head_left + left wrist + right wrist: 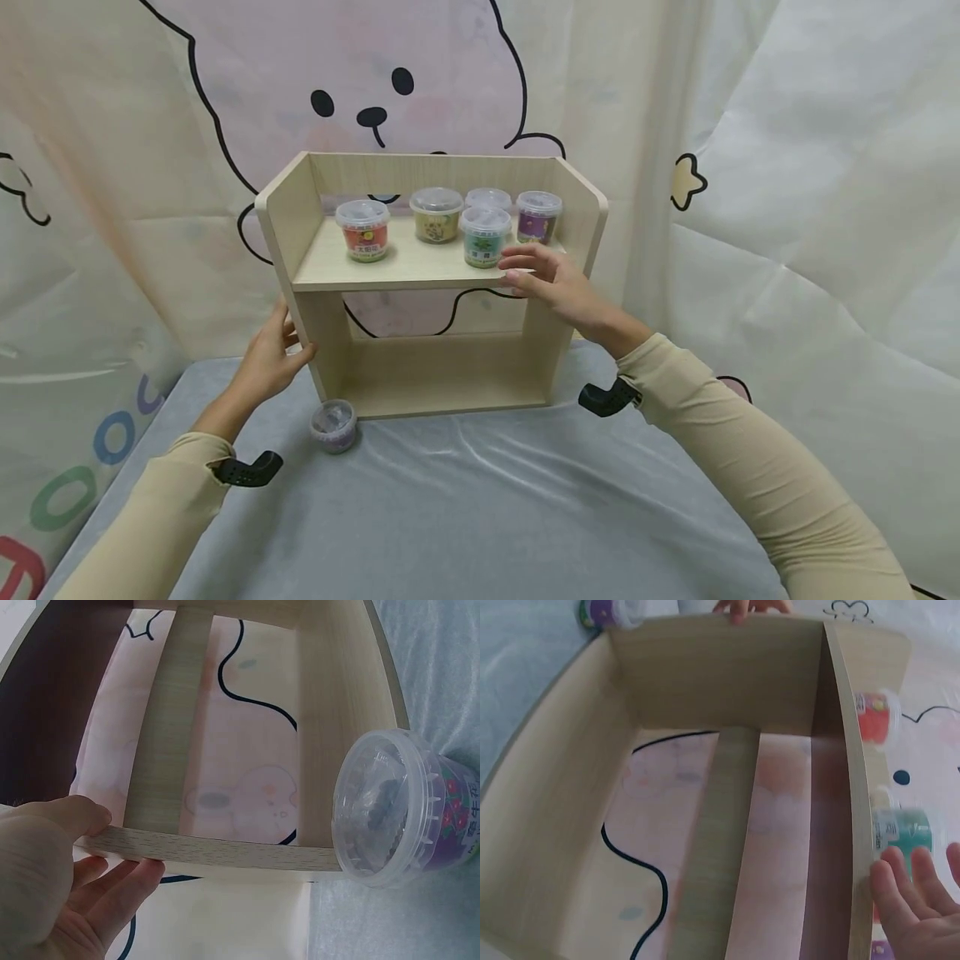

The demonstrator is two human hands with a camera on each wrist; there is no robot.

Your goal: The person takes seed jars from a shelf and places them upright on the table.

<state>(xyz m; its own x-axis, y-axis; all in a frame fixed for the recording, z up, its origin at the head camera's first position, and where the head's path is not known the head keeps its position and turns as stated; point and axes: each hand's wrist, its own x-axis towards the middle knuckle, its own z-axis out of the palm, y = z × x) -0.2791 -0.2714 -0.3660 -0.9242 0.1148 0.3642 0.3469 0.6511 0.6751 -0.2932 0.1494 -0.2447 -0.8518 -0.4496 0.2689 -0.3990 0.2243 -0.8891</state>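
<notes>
A small wooden shelf (450, 277) stands on the cloth-covered table. My left hand (266, 358) holds its left side panel; the left wrist view shows the thumb on the inner face and the fingertips (142, 874) against the other side. My right hand (551, 287) is at the right part of the upper board, its fingers spread and slightly bent, beside a tub with a green label (485, 237). Nothing is held in it. On the same board stand a red-labelled tub (364, 233), a yellow one (437, 217), a purple one (537, 218) and another partly hidden tub (488, 199).
A lidded tub with a purple label (450, 814) sits on the grey-blue cloth (480, 500) by the shelf's front left corner. Behind the shelf hangs a pale curtain (622, 125) with cartoon drawings.
</notes>
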